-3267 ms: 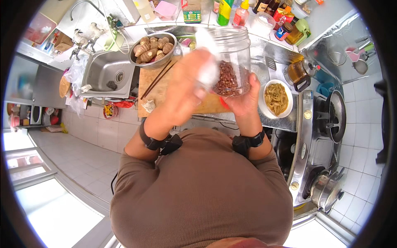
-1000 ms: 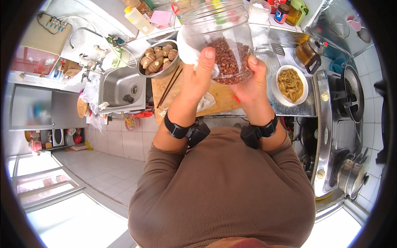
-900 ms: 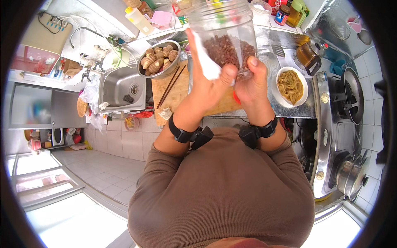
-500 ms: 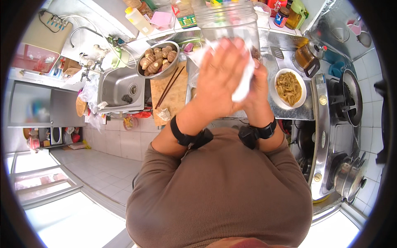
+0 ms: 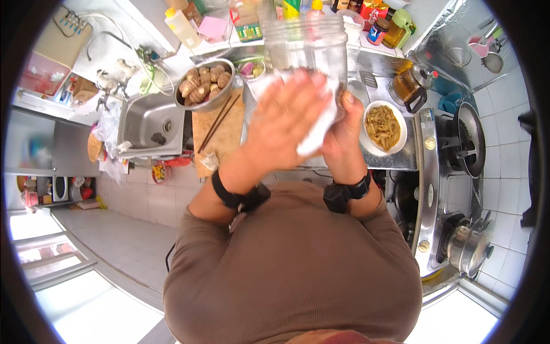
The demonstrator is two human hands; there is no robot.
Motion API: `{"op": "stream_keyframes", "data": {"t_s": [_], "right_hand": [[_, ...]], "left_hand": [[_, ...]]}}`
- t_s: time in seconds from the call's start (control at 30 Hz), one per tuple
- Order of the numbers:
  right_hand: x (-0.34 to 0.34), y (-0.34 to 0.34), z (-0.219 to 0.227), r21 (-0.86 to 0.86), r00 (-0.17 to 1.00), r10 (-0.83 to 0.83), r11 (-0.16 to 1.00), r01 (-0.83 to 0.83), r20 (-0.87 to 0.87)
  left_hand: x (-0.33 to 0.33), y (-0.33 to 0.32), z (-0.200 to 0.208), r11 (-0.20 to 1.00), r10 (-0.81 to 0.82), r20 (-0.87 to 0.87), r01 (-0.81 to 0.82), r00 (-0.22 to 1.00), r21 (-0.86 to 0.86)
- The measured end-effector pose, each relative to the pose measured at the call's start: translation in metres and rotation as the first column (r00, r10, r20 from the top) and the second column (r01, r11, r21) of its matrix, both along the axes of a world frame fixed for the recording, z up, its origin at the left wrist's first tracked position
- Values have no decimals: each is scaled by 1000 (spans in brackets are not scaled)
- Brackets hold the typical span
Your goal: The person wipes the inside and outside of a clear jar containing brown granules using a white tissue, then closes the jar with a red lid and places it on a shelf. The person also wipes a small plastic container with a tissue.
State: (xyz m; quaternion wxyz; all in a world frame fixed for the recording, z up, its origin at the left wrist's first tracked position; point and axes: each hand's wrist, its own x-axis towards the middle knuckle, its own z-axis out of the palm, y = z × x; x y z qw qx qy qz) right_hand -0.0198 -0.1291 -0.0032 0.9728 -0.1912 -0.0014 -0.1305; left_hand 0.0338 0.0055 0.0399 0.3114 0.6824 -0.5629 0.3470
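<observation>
A clear plastic jar [image 5: 306,43] is held up in front of me over the counter. My right hand [image 5: 344,129] grips it from below and behind, thumb up along its right side. My left hand [image 5: 283,123] lies flat across the jar's front with fingers spread, pressing a white cloth or paper [image 5: 318,123] against the jar. The jar's lower part and whatever is inside are hidden behind my left hand. Both wrists wear black bands.
A wooden cutting board [image 5: 220,129] with chopsticks [image 5: 215,123] lies left of the jar, beside a metal bowl of brown tubers [image 5: 205,86] and a sink [image 5: 150,123]. A white bowl of cooked food [image 5: 384,126], a kettle [image 5: 408,86] and a stove with pans [image 5: 464,149] stand right. Bottles [image 5: 298,8] line the back.
The jar has stayed raised in my right hand. My left hand slid with the white cloth from the jar's left side across its front, now covering the reddish-brown contents seen earlier.
</observation>
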Motion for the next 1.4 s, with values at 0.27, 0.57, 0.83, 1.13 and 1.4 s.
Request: {"op": "stream_keyframes", "data": {"t_s": [0.27, 0.57, 0.83, 1.13, 1.4], "right_hand": [[-2, 3, 3, 45, 996, 48, 998, -51, 78], [0, 14, 13, -347, 964, -180, 907, 240, 195], [-1, 16, -6, -462, 989, -69, 879, 121, 128], [0, 13, -7, -298, 992, 85, 953, -54, 93], [4, 15, -24, -297, 989, 53, 955, -10, 136]], "left_hand": [[-6, 3, -22, 995, -96, -90, 97, 991, 3], [23, -9, -8, 690, -722, -645, 322, 251, -648], [49, 10, -8, 613, -735, -670, 323, -100, -721], [45, 24, -31, 660, -666, -719, 291, -201, -693], [57, 40, -35, 802, -486, -870, 352, -87, -483]]}}
